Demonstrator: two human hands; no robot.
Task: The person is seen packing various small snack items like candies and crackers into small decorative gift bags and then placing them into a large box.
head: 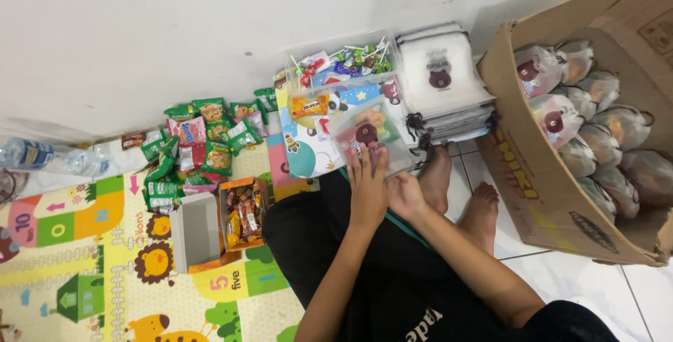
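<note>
Seated person on the floor, knees drawn up. Left hand (368, 191) lies flat, fingers (366, 162) extended and close together, pressing on a translucent drawstring pouch (369, 135) resting on the lap. Right hand (405, 193) sits at the pouch's lower right edge; its finger spread cannot be determined. Cardboard box (533, 188) of filled pouches stands just right.
</note>
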